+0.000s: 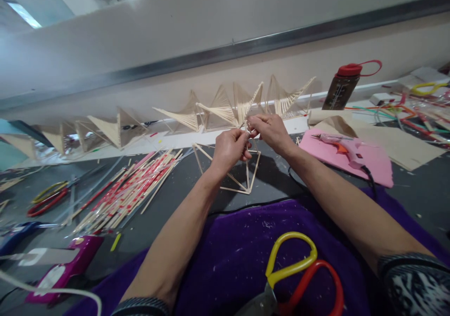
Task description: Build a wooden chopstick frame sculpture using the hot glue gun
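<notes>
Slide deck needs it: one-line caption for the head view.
Left hand and right hand pinch the upper part of a stick frame, pink glue gun lying at right.

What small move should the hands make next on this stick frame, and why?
Perhaps the left hand should steady the stick frame while the right hand gently pinches its top. Both hands meet there and cover the joint, so whether it is firm cannot be seen; letting go seems risky. The glue gun lies on the pink pad, so both hands can help.

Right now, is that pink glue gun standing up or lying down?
Lying down: the glue gun is on its side, nozzle and handle both laid out across the pink pad.
</notes>
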Available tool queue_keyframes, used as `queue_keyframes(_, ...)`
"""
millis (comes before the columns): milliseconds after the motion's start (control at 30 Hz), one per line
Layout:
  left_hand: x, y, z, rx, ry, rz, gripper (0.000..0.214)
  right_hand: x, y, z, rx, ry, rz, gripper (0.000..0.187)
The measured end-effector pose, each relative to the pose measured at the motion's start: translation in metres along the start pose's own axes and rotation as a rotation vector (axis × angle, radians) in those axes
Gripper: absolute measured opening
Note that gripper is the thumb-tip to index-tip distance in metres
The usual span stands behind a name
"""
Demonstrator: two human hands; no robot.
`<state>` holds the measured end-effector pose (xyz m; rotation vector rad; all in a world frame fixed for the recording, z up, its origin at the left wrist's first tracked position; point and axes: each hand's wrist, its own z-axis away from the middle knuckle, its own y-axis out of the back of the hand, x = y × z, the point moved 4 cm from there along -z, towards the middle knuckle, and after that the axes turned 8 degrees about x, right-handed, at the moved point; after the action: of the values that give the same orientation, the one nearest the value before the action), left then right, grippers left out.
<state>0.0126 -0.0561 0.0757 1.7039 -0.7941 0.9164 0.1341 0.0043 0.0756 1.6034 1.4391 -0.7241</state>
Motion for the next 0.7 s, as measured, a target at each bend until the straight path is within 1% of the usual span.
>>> queue_keyframes(67,-0.001,0.0,0.0,0.008,0.003,-0.017,0.023,-0.002,-0.001,-0.002,0.007,-0.019,0.021,0.033)
queue_keyframes(233,-0.004,0.0,-0.003,0.022,0.002,-0.05,0.021,-0.004,-0.004,-0.004,0.012,-0.004,0.062,0.027)
queue_keyframes(367,-0.007,0.0,-0.005,0.031,-0.009,-0.056,0.021,0.0,-0.006,-0.005,0.004,-0.054,0.059,0.027)
queue_keyframes(500,-0.006,0.001,-0.003,0.041,-0.011,-0.025,0.022,0.005,-0.007,-0.005,-0.01,-0.121,-0.067,0.036)
queue_keyframes(600,-0.005,0.003,-0.001,0.053,0.015,-0.012,0.024,0.006,-0.009,-0.003,-0.031,-0.149,-0.196,0.027)
queue_keyframes(700,-0.004,0.006,0.001,0.059,0.029,0.003,0.023,0.006,-0.01,-0.001,-0.048,-0.14,-0.238,0.017)
